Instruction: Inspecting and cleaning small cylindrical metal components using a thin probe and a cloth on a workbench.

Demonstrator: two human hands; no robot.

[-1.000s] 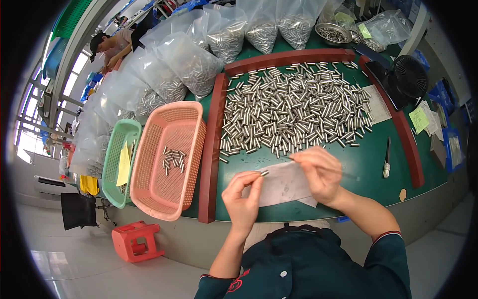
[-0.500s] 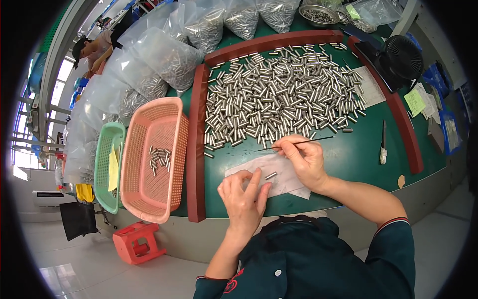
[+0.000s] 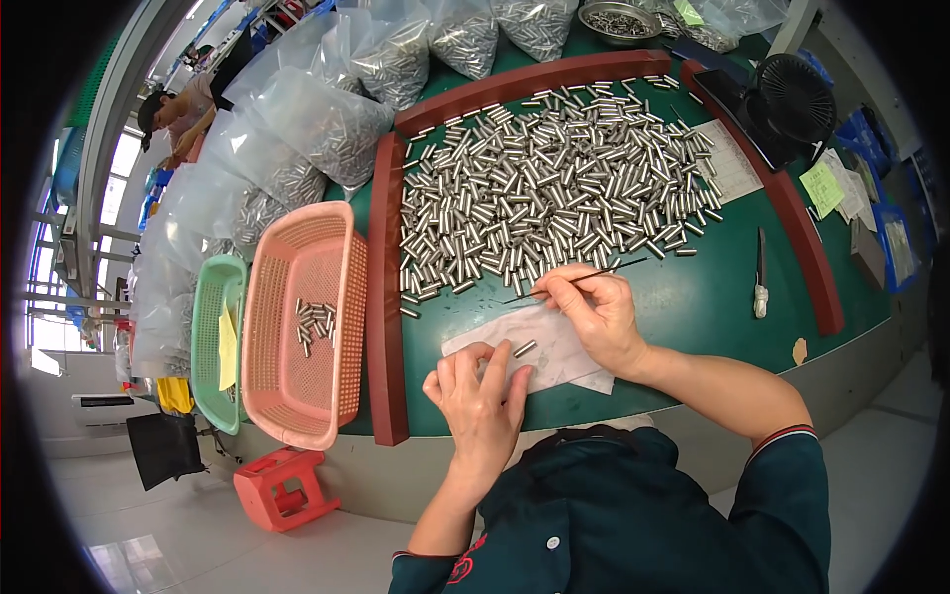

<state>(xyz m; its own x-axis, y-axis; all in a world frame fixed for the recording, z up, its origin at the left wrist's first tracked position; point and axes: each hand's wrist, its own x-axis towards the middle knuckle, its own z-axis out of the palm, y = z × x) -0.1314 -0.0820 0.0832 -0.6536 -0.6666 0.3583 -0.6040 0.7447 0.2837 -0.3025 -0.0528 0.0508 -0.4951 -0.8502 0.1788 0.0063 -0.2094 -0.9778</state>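
Observation:
My right hand (image 3: 601,322) pinches a thin dark stick (image 3: 616,268) between thumb and fingers; its fine end points left over the bench. Below it, a pale cloth (image 3: 564,342) lies on the green tabletop. One short shiny metal pin (image 3: 525,348) is on the cloth, just beside the fingertips of my left hand (image 3: 475,391). That hand's thumb and index finger are apart, the other fingers curled, and it grips nothing I can see. Beyond both hands spreads a large heap of similar metal pins (image 3: 554,188).
Dark red rails (image 3: 389,327) border the heap. To the left stand a pink basket (image 3: 348,386) with several pins and a green basket (image 3: 205,337). Bags of pins (image 3: 341,129) line the back left. On the right are a knife-like tool (image 3: 761,272) and a black fan (image 3: 795,97).
The view has shifted slightly. My left fingertips and the pin on the cloth are now closer together. My right hand still holds the stick in nearly the same place.

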